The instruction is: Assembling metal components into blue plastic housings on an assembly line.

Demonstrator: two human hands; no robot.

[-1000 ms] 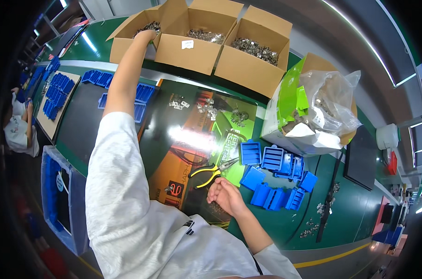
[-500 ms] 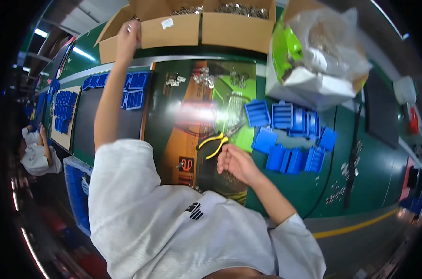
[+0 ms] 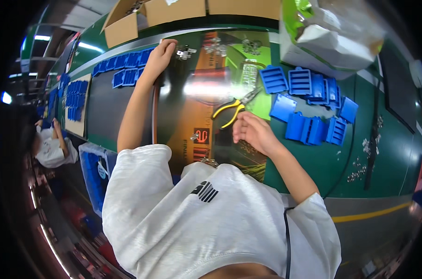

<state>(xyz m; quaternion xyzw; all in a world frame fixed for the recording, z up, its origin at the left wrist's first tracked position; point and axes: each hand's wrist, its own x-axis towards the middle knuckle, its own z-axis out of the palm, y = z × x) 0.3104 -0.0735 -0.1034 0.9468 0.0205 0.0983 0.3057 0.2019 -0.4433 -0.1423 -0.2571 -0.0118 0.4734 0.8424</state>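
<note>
My left hand (image 3: 161, 58) is over the far left part of a printed mat, fingers curled; what they hold, if anything, is hidden. Just right of it lies a small pile of shiny metal pieces (image 3: 186, 52). My right hand (image 3: 255, 133) rests lower on the mat, half curled with thumb and fingers apart, and nothing shows in it. Near its fingertips lie yellow-and-black handled pliers (image 3: 234, 109), jaws pointing away to the right. Further metal pieces (image 3: 215, 48) form a pile at the mat's far middle, and another metal pile (image 3: 251, 45) is right of that.
Several blue plastic cases (image 3: 299, 81) sit right of the mat; rows of blue cases (image 3: 122, 60) are at left. Cardboard boxes (image 3: 173, 13) line the far edge, beside a white bag-lined box (image 3: 332, 46). Loose metal bits (image 3: 357, 171) lie far right. A co-worker (image 3: 53, 144) is at left.
My left hand has come back from the cardboard box at the far left to beside the metal pile on the mat. My right hand stays near the pliers. The view has shifted.
</note>
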